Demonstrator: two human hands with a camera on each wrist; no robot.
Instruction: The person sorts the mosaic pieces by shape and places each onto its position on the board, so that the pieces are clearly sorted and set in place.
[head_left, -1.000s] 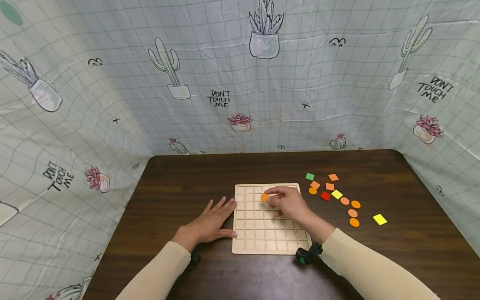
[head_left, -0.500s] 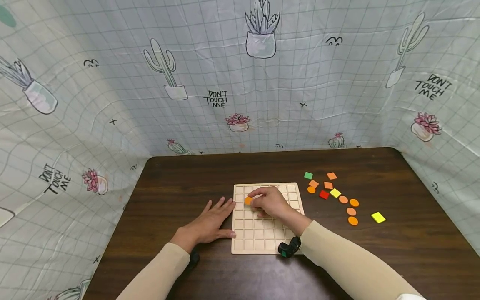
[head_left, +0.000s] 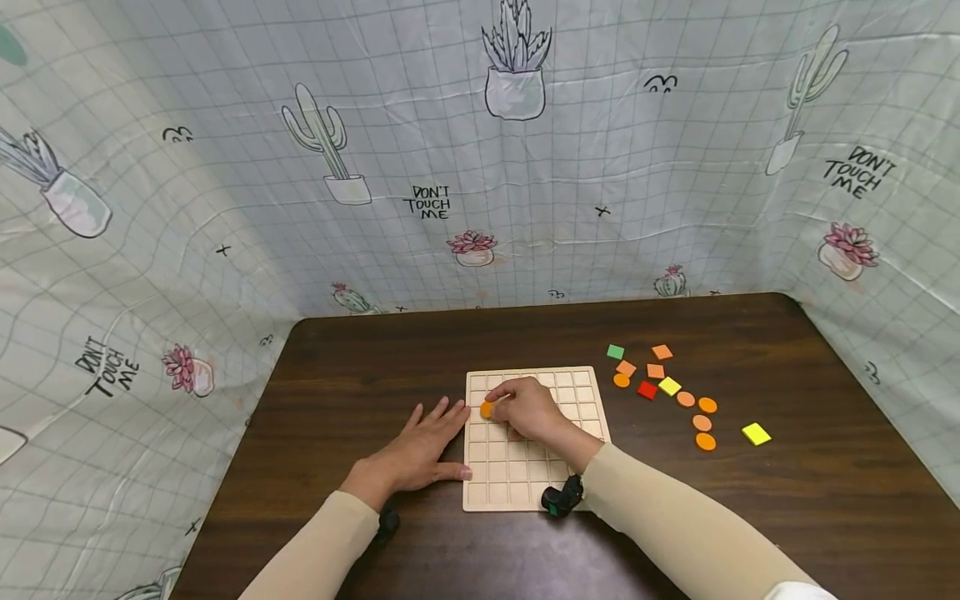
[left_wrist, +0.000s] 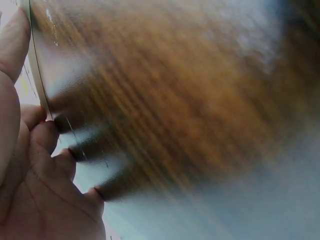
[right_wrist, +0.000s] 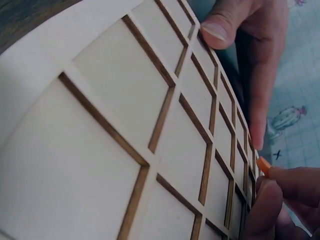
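Observation:
A pale wooden grid board [head_left: 519, 472] with recessed square cells lies on the dark table. My right hand [head_left: 528, 410] is over its upper left part, pinching an orange disc [head_left: 487, 409] between thumb and fingers. In the right wrist view the disc [right_wrist: 263, 165] shows edge-on at the fingertips, close to the board's surface; whether it touches a cell cannot be told. My left hand [head_left: 412, 450] rests on the table with fingers spread, its fingertips and thumb touching the board's left edge. The left wrist view shows that hand [left_wrist: 45, 175] with its fingertips down on the table.
Right of the board lie loose flat pieces: a green square [head_left: 616, 352], a red square [head_left: 647, 390], yellow squares [head_left: 757, 434], orange squares [head_left: 662, 352] and several orange discs [head_left: 706, 442]. A patterned curtain [head_left: 480, 150] surrounds the brown table [head_left: 360, 350].
My right hand has carried the orange disc leftward across the board and slightly nearer, to the left columns. My left hand has stayed at the board's edge.

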